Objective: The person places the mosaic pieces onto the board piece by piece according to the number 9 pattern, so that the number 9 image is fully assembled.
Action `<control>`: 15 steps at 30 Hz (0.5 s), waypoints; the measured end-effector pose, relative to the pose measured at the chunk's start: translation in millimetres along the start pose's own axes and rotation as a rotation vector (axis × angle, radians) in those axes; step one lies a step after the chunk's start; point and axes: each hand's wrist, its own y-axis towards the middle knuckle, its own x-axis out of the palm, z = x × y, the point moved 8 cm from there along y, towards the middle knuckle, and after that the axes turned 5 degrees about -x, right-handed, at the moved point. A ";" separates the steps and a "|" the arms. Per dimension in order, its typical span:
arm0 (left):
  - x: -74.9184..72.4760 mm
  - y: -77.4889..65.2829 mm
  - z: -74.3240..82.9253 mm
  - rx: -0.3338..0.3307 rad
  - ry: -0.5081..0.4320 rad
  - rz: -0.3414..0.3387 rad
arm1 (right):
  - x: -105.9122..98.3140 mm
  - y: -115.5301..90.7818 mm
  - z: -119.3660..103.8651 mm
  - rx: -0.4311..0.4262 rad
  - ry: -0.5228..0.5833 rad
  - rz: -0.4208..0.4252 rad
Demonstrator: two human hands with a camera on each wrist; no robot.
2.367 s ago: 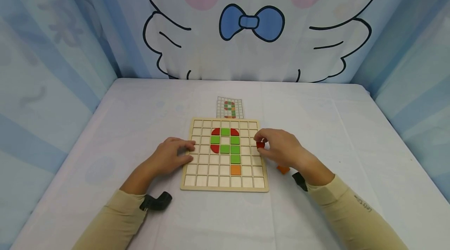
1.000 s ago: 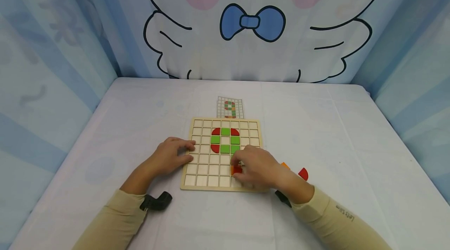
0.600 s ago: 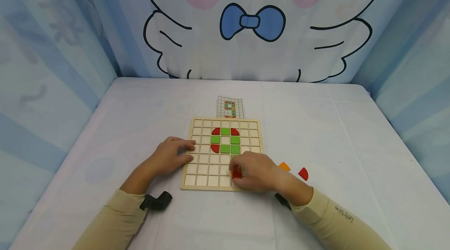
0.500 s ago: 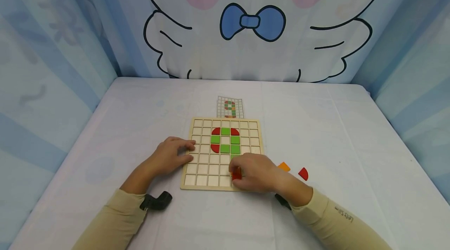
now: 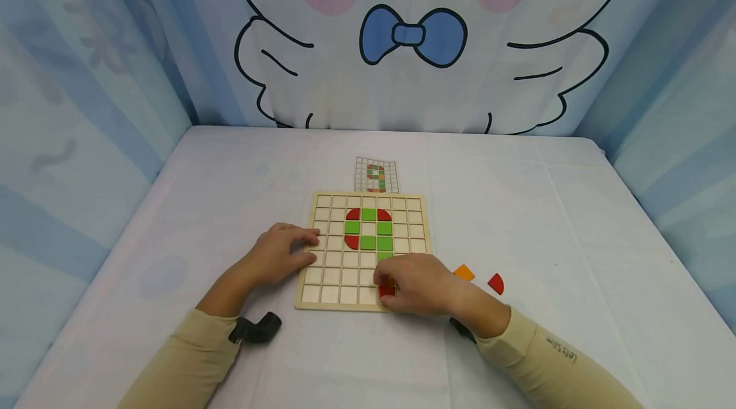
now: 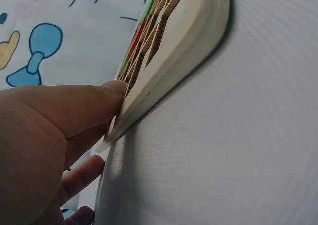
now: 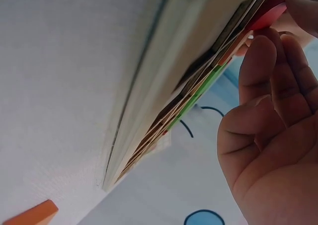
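A pale wooden grid board point(image 5: 331, 276) lies on the table, with red quarter-round and green square tiles set in its upper middle cells. My left hand point(image 5: 278, 254) rests at the board's left edge; in the left wrist view its thumb point(image 6: 107, 98) touches the frame. Over the lower right cells, my right hand point(image 5: 420, 282) pinches a red tile point(image 5: 387, 291) at the bottom row. A curved edge shows on that red tile in the right wrist view, where it is tilted against the grid between thumb and fingers. The hand mostly covers the orange tile just above.
Loose on the white table, right of the board, lie an orange square tile point(image 5: 464, 273) and a red quarter-round tile point(image 5: 496, 284). A printed pattern card point(image 5: 391, 170) is partly tucked behind the board's far edge. A patterned curtain hangs behind the table.
My right hand has carried a red tile from the board's right edge leftward and down to the bottom row, lowering slightly in the last half second. The left hand has stayed still.
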 end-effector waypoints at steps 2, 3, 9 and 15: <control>-0.2 0.1 0.2 0.001 0.001 0.000 | -0.3 0.3 -1.3 -0.008 -0.018 0.003; -0.2 0.2 0.3 0.002 0.001 0.000 | -0.5 0.4 -2.0 -0.012 -0.027 0.004; 0.8 1.5 -2.1 -0.008 0.000 -0.002 | -1.7 0.3 -5.9 -0.045 -0.090 0.024; 1.0 1.7 -3.6 -0.009 -0.002 0.004 | -1.7 0.4 -7.7 -0.065 -0.114 0.032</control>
